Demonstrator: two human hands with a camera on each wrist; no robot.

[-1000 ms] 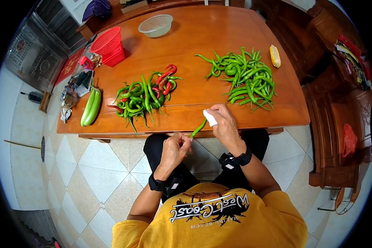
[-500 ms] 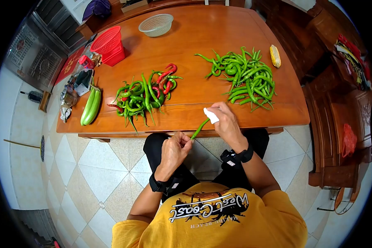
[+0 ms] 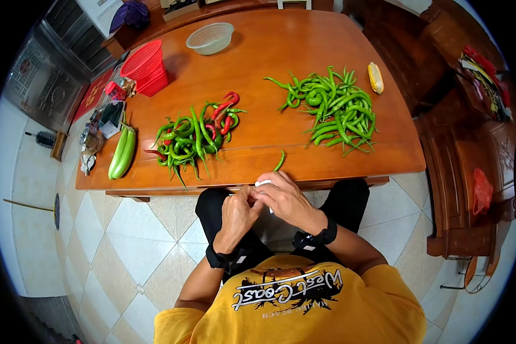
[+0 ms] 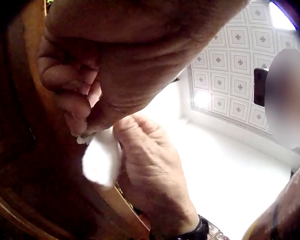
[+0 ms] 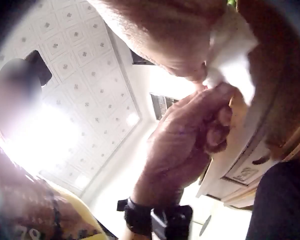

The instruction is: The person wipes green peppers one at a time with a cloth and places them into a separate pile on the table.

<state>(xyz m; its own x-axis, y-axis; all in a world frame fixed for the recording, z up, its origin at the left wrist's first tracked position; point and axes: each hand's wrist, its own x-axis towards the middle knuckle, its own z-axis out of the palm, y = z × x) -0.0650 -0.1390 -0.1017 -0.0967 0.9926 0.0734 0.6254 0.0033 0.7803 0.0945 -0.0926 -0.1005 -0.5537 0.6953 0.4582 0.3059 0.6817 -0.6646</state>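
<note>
In front of the table edge my two hands meet in the head view. My left hand [image 3: 239,213] pinches the near end of a green chili pepper [image 3: 280,161]; that end is hidden by the fingers. The chili's curved far end sticks out beyond my right hand [image 3: 285,198]. My right hand grips a white tissue [image 4: 102,161] around the chili, close against the left fingertips. In the right wrist view the tissue [image 5: 232,52] bunches over the chili, with a bit of green above it.
On the table [image 3: 252,63] lie a mixed red and green chili pile [image 3: 192,137] at left and a green chili pile [image 3: 341,112] at right. Around them are a corn cob [image 3: 375,78], pale green eggplants [image 3: 122,153], a red basket [image 3: 146,67] and a pale colander [image 3: 210,39].
My right hand with the tissue has come down along the chili toward my left hand, uncovering the chili's far end. My left hand keeps its place. The head view has shifted slightly.
</note>
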